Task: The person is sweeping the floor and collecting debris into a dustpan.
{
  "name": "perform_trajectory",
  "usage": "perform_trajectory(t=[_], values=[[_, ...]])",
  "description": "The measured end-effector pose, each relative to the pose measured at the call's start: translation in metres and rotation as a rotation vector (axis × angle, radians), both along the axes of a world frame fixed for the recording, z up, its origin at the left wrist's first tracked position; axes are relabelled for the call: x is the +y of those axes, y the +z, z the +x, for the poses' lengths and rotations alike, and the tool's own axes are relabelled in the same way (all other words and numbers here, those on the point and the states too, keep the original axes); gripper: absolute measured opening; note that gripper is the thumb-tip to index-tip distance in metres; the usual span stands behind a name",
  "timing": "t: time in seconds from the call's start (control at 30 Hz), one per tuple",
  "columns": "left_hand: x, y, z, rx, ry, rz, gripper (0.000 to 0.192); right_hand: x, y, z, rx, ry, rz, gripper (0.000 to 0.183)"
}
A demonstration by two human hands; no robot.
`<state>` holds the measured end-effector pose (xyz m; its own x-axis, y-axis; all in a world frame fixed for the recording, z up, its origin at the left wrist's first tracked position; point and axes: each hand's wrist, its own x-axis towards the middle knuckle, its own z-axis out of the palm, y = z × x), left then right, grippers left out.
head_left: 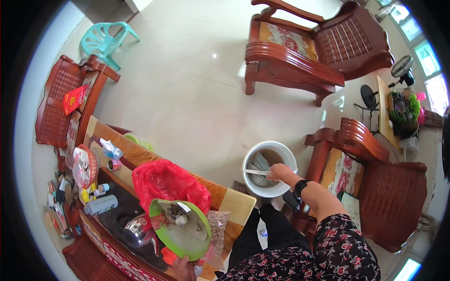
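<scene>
My right hand (279, 172) is closed on the pale handle (256, 171) of a white plastic bucket (246, 181), by its near right rim. Murky water and a greyish cloth (260, 162) lie in the bucket. At the lower left, my left hand (185, 267) grips the near edge of a green basin (199, 250), tilted over the wooden table. Dirty residue and a crumpled white thing (181, 220) are in the basin. A red plastic bag (165, 179) is right beyond it. A bag of peanuts in shells (218, 228) lies beside its right edge.
A steel kettle (139, 230), a grey bottle (102, 205), a pink tin (114, 165) and a red basket (92, 167) stand on the wooden table (242, 203). Carved wooden chairs (390, 200) flank the bucket on the right and far side. A turquoise plastic chair (100, 40) stands at the far left.
</scene>
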<state>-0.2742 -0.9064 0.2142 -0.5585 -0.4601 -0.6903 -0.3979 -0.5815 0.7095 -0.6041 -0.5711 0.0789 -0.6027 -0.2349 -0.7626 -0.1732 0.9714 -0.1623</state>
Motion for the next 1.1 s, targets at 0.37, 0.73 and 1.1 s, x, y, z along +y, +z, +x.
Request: perform_trajectory(t=[0.37,0.73,1.1], values=[[0.031,0.039,-0.012,0.032,0.215,-0.096,0.025,-0.037,0.045,-0.071,-0.076,-0.101,-0.258,0.043],[0.164,0.066,-0.059,0.139,0.507,0.042,0.024,-0.14,0.019,-0.23,-0.002,0.116,-0.473,0.037],[0.227,0.072,-0.1,0.04,0.74,0.227,0.018,-0.205,-0.017,-0.371,0.283,0.162,-0.551,0.031]])
